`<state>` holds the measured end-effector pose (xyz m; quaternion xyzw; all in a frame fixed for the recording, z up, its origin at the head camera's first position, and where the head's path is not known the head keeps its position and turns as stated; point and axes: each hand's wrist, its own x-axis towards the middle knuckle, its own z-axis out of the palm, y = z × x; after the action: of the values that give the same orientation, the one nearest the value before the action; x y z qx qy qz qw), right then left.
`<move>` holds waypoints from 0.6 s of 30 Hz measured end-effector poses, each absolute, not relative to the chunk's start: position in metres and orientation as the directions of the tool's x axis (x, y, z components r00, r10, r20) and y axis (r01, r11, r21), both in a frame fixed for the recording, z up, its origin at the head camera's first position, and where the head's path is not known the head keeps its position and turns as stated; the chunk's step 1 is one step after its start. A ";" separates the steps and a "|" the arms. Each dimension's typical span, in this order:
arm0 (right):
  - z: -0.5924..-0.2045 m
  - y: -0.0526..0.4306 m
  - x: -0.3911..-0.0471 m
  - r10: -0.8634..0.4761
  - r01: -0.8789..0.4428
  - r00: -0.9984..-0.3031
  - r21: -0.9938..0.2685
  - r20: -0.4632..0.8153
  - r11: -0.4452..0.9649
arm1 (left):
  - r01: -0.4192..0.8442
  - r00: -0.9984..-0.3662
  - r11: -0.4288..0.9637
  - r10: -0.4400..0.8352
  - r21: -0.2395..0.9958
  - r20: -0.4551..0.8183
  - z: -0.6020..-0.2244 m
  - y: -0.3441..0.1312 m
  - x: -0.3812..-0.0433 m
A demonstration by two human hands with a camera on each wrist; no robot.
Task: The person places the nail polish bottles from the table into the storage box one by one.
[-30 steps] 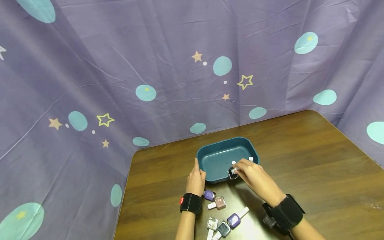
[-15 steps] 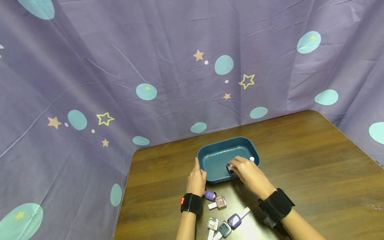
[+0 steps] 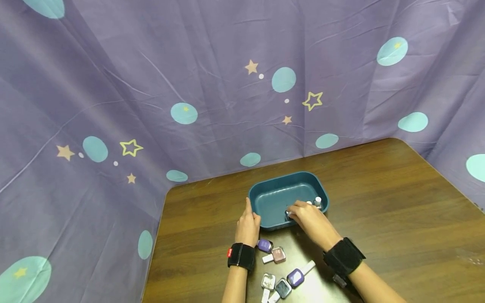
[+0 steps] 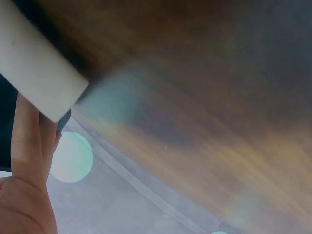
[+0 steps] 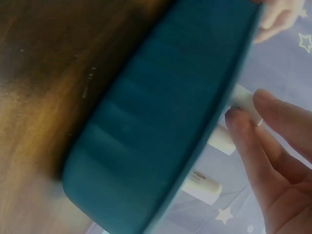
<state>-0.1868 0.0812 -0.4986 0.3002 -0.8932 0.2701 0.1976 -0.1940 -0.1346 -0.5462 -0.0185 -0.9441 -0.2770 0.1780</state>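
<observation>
In the head view my right hand is over the front of a teal tray. Its thumb and fingers pinch the white cap of a dark nail polish bottle, which is inside the tray by the front wall. Fingers cover most of that bottle. To its right, another nail polish bottle stands upright in the tray, and one more white cap shows behind my knuckles. My left hand rests against the tray's left side, index finger straight; the wall partly hides its contact.
In front of the tray lie a purple bottle, a pink one, a silver one, a dark grey one and a second purple one. A patterned purple curtain hangs behind the wooden table.
My right hand has moved left and carried the dark nail polish bottle from above the front rim down into the tray. The left hand has stayed at the tray's left side.
</observation>
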 end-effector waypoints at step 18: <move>-0.508 0.077 -0.192 -0.450 -0.667 -0.701 -0.288 0.553 0.687 | 0.188 -0.902 0.858 -0.041 0.478 0.429 -0.548 -0.132 -0.195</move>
<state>-0.1917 0.0775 -0.5076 0.3138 -0.8902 0.2413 0.2254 -0.1952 -0.1325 -0.5475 -0.0392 -0.9389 -0.2639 0.2173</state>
